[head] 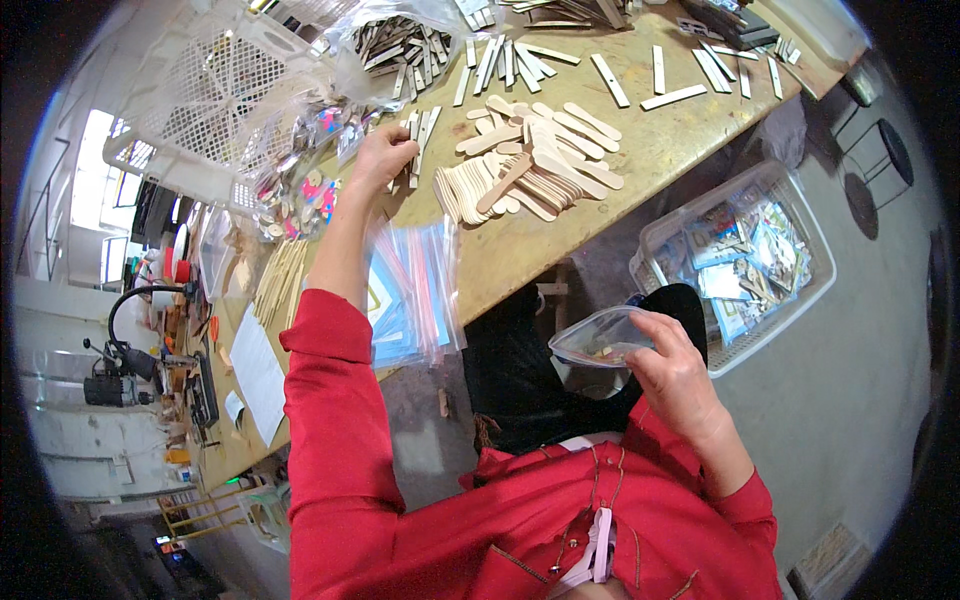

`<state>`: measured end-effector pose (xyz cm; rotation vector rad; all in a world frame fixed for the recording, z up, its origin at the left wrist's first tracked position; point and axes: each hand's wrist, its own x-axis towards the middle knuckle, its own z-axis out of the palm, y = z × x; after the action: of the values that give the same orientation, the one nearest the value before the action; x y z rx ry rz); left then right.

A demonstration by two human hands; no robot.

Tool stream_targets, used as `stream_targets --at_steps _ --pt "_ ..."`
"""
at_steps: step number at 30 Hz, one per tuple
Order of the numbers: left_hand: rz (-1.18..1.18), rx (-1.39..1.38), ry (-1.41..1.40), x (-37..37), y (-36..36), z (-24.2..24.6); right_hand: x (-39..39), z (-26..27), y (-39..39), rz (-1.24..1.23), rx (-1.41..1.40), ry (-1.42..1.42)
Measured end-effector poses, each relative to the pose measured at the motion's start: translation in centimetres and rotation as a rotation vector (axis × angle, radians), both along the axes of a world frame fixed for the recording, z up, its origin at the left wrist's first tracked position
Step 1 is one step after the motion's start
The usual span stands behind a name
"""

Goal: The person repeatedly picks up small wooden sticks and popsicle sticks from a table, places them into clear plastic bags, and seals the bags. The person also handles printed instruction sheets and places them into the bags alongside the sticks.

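Note:
My left hand [384,157] is at a small group of flat wooden strips with holes [425,142] on the table, fingertips at the strips; whether it grips one cannot be told. My right hand [667,367] holds a clear zip bag [600,337] by its edge above my lap, its mouth spread and a few small pieces inside. Rounded wooden craft sticks [525,161] lie in a heap to the right of my left hand. Nearer to me, a stack of clear zip bags with blue printed cards [412,292] rests at the table's edge.
Thin wooden sticks [279,281] and white paper [259,375] lie left. Bags of small parts [307,195] sit beside a white plastic crate [217,97]. More strips fill an open bag [401,52]. A white basket of filled packets [817,277] stands below the table's right edge.

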<state>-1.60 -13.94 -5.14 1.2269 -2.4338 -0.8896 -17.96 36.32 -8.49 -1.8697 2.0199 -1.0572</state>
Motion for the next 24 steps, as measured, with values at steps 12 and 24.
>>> stream_targets --at_steps 12,24 --pt "-0.281 0.397 0.657 1.3 19.2 5.4 0.6 1.7 -0.3 0.039 -0.073 0.027" --pt "-0.42 0.001 0.253 -0.8 28.0 4.7 0.8 2.5 -1.4 0.075 -0.105 0.016"
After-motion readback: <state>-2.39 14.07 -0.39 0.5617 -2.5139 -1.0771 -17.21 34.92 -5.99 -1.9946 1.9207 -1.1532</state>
